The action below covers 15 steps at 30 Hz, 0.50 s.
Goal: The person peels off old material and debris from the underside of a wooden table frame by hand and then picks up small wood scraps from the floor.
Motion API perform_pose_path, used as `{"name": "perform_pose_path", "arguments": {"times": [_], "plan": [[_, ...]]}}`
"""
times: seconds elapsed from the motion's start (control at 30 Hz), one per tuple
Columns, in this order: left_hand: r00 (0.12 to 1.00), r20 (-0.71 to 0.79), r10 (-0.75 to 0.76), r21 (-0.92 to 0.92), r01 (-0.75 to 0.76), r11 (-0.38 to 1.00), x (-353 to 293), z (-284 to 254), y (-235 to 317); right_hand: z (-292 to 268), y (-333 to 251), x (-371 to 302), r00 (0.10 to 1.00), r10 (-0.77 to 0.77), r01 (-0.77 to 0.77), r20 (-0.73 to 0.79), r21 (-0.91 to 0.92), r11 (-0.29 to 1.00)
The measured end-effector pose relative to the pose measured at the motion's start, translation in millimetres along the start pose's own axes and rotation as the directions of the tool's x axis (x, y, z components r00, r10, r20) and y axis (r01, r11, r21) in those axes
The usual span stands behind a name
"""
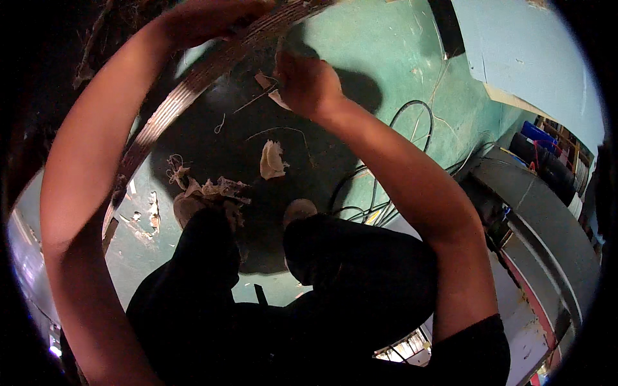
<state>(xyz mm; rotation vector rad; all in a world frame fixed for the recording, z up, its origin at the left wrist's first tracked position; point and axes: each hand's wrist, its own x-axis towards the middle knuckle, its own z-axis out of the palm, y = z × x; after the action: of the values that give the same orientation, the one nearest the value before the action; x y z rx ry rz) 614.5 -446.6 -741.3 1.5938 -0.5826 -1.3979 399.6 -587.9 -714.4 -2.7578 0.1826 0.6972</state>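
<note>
A long curved wooden edge with ridged layers runs from the lower left to the top of the view. My left hand lies against its upper end, with the fingers lost in shadow. To the right of that edge, my right hand is closed over the green floor. Its fingertips are dark, and I cannot make out what they hold. Just beside it are a small brown scrap and a pale scrap. Both my forearms reach forward around my knees.
Torn whitish material lies by my left shoe, and a pale piece lies ahead of my feet. Black cable loops on the floor at the right. A light blue panel and a grey curved part stand farther right.
</note>
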Motion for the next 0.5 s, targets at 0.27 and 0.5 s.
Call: {"name": "perform_pose_path", "arguments": {"times": [0.27,0.5], "plan": [[0.988,-0.145,0.046,0.211,-0.015,0.977,-66,8,-13,36,-63,-69,0.693,-0.422,0.455,0.584,0.100,0.885],[0.949,-0.259,-0.180,-0.179,0.136,0.974,-35,40,61,59,-43,-79,0.620,-0.475,0.479,0.625,0.178,0.860]]}}
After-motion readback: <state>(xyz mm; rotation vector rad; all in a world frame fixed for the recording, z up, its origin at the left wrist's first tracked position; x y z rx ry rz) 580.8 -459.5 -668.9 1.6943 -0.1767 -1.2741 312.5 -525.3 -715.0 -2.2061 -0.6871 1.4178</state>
